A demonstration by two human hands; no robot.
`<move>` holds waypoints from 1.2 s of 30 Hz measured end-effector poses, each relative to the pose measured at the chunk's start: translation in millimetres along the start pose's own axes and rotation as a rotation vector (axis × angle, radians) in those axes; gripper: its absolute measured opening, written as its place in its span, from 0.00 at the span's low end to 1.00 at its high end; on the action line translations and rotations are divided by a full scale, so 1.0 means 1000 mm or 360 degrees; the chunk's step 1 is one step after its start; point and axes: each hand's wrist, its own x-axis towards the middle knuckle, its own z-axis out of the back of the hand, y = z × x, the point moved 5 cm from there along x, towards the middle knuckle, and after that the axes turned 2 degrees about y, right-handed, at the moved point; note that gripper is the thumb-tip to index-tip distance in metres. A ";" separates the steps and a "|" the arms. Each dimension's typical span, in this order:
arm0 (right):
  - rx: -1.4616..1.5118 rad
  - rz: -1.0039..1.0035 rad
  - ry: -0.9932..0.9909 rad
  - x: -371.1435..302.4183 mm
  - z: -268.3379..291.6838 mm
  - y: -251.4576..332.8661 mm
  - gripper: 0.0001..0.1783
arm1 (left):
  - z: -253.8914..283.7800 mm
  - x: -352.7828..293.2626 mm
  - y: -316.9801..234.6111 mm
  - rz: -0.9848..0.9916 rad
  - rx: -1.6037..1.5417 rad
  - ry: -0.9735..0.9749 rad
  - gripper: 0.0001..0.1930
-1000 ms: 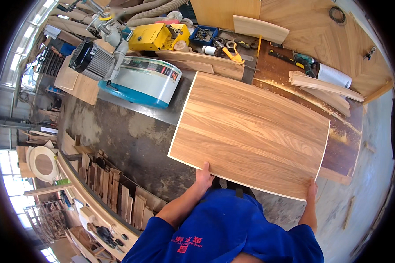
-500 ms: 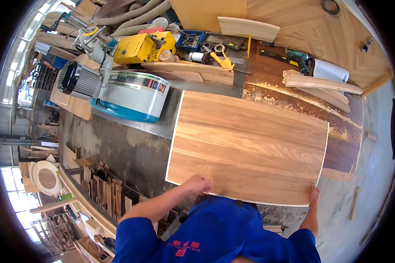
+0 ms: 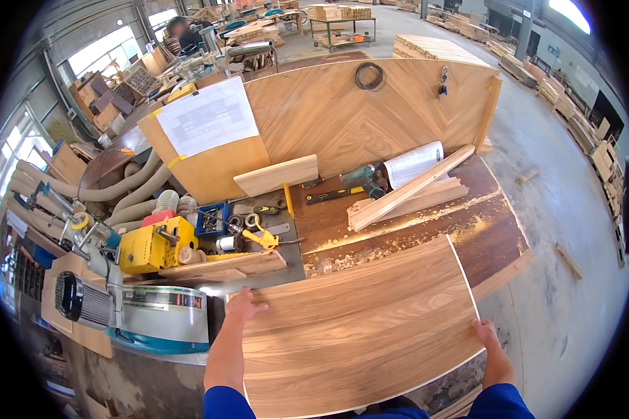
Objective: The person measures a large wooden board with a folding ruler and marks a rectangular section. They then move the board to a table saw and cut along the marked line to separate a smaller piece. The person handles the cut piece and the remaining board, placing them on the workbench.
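A wide wooden panel (image 3: 356, 335) with brown grain and pale edges lies flat before me, its far part over the workbench and its near edge close to my body. At its far left corner, my left hand (image 3: 242, 307) grips the edge, thumb lying on the top face and the other fingers largely out of sight. My right hand (image 3: 486, 334) is closed on the right edge, with its fingertips on the rim. The underside of the panel is hidden.
Left of the panel stands a grey and teal machine (image 3: 161, 314) with a motor (image 3: 84, 300). Beyond are a yellow power feeder-like box (image 3: 154, 246), a blue tray (image 3: 212, 219), a cordless drill (image 3: 367, 180) and wood strips (image 3: 412, 188). Wood shavings (image 3: 342, 262) litter the brown board.
My left hand has gone from the panel's near edge to its far left corner and taken hold there. My right hand stays on the right edge. The view has tilted up, showing more workshop.
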 end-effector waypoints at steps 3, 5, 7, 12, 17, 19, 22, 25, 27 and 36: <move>0.0012 -0.0054 -0.0003 -0.011 0.002 0.008 0.35 | 0.013 -0.007 0.010 0.0149 0.0142 0.0049 0.53; -0.0009 -0.0078 -0.0058 -0.028 0.007 0.033 0.35 | 0.024 -0.014 0.023 0.0240 0.0265 0.0094 0.54; 0.0006 -0.0061 -0.0038 -0.025 0.008 0.032 0.35 | 0.031 -0.016 0.034 0.0346 0.0361 0.0066 0.54; -0.0041 -0.0025 -0.0048 -0.006 -0.002 0.035 0.33 | 0.019 -0.044 0.069 0.0700 0.0143 -0.0065 0.49; 0.0126 -0.0094 0.0091 0.031 -0.024 -0.023 0.27 | -0.069 -0.154 -0.001 -0.0327 0.0212 -0.0424 0.44; 0.0294 -0.0003 0.0009 0.013 -0.026 -0.028 0.30 | -0.101 -0.228 -0.053 -0.0458 0.0199 0.0142 0.51; 0.0445 0.0094 0.0132 0.000 -0.038 -0.016 0.30 | -0.166 -0.310 -0.082 -0.0650 0.0164 0.0277 0.60; 0.0657 0.0063 0.0299 -0.005 -0.046 -0.009 0.29 | -0.186 -0.348 -0.099 -0.0710 0.0287 0.0315 0.52; 0.0714 0.0034 0.0326 -0.009 -0.054 -0.006 0.29 | -0.219 -0.342 -0.093 -0.0669 0.0314 -0.0024 0.43; 0.0406 0.0205 0.0193 -0.017 -0.083 0.056 0.34 | -0.204 -0.302 -0.065 -0.0564 0.0266 -0.0289 0.35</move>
